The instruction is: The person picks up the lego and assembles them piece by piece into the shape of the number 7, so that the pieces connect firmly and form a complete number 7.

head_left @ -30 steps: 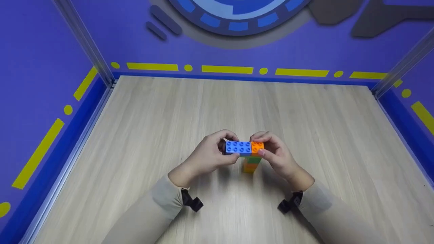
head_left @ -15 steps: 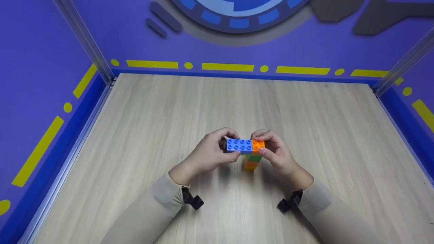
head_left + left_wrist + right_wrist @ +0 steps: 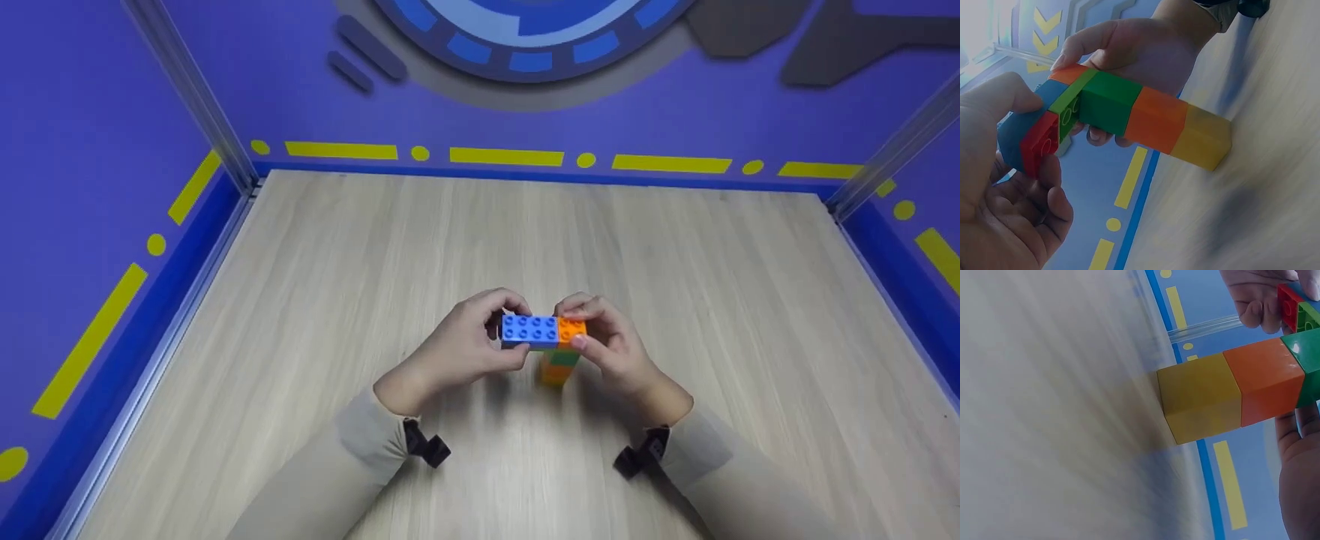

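Note:
A column of toy bricks rises in front of me, apparently standing on the table: a yellow brick [image 3: 1202, 399] lowest, then an orange brick [image 3: 1154, 121], then a dark green brick [image 3: 1109, 101]. A light green brick [image 3: 1074, 100] lies across its top and overhangs to the left. Above that sit a blue brick [image 3: 529, 330] and a small orange brick [image 3: 571, 330], end to end. Under the blue one's left end is a red brick [image 3: 1041, 145]. My left hand [image 3: 469, 337] grips the blue brick, fingertips by the red one. My right hand [image 3: 619, 345] pinches the small orange brick.
The light wooden table [image 3: 420, 240] extends around the bricks. Blue-purple panels [image 3: 525, 124] with yellow markings enclose it at the back and both sides. Metal posts [image 3: 202, 97] stand at the back corners.

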The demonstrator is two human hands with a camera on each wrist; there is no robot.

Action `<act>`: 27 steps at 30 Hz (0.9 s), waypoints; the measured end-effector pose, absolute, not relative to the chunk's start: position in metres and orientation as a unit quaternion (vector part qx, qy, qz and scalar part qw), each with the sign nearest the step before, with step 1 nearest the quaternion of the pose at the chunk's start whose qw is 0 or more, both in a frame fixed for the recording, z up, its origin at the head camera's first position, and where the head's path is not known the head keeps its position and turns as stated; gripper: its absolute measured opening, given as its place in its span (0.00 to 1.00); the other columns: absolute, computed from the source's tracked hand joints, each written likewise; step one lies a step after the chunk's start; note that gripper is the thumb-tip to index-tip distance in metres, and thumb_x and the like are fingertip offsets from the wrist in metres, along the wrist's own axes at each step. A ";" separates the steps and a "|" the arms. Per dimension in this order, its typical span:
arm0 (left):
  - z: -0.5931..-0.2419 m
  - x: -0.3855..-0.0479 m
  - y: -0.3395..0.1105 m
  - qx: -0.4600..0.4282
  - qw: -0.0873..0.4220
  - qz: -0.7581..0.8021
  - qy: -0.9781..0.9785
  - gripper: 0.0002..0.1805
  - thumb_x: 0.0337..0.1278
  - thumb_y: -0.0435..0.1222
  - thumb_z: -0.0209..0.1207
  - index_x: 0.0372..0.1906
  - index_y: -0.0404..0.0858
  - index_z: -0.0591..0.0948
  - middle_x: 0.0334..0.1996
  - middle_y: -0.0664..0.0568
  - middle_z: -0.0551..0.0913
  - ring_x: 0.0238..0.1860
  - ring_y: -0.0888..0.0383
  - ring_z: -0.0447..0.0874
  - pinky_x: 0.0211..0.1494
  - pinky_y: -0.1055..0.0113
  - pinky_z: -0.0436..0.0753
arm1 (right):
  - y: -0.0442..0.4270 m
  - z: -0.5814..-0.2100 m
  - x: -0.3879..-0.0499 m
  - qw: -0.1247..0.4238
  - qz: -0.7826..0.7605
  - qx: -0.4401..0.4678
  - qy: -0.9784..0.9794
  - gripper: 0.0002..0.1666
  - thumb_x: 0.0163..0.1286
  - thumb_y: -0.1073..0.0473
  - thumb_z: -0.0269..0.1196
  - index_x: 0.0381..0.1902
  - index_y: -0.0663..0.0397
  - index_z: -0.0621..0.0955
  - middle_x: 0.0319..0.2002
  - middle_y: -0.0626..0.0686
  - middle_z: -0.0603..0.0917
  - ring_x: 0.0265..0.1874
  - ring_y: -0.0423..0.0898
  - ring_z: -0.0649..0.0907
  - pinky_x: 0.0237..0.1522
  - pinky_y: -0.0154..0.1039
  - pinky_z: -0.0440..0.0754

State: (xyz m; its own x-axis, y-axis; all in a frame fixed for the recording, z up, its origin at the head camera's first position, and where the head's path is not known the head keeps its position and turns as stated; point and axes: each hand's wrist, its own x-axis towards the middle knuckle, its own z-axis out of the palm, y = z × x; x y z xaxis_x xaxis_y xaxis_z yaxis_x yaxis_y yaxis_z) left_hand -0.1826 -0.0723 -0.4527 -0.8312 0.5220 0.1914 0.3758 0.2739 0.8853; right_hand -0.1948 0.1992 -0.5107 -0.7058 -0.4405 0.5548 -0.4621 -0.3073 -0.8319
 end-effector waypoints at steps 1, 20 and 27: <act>-0.452 -0.183 -0.073 0.292 0.059 0.519 0.801 0.20 0.62 0.35 0.73 0.57 0.42 0.83 0.49 0.52 0.84 0.45 0.55 0.80 0.48 0.65 0.81 | 0.199 -0.510 -0.195 0.009 0.713 0.387 -0.585 0.19 0.80 0.74 0.59 0.61 0.53 0.84 0.62 0.48 0.84 0.58 0.47 0.81 0.59 0.31 0.89; -0.449 -0.185 -0.091 0.443 -0.153 0.326 0.821 0.19 0.56 0.31 0.79 0.51 0.35 0.86 0.51 0.48 0.83 0.53 0.53 0.83 0.60 0.62 0.88 | 0.205 -0.497 -0.194 0.017 0.650 0.385 -0.655 0.21 0.72 0.82 0.58 0.57 0.63 0.83 0.58 0.51 0.85 0.58 0.44 0.82 0.61 0.31 0.86; -0.447 -0.195 -0.088 0.427 -0.129 0.332 0.831 0.21 0.62 0.32 0.77 0.58 0.36 0.88 0.56 0.47 0.84 0.57 0.52 0.85 0.67 0.62 0.88 | 0.228 -0.479 -0.196 0.024 0.550 0.351 -0.758 0.27 0.70 0.77 0.69 0.64 0.56 0.88 0.59 0.56 0.85 0.57 0.44 0.82 0.65 0.31 0.81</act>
State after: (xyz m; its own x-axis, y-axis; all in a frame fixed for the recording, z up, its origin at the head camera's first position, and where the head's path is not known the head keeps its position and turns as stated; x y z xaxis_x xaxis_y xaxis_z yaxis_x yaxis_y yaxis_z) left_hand -0.1949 -0.0882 -0.4467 -0.6030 0.6238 0.4972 0.7947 0.4155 0.4425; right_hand -0.1963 0.2282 -0.4791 -0.7526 -0.5048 0.4228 -0.5586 0.1496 -0.8158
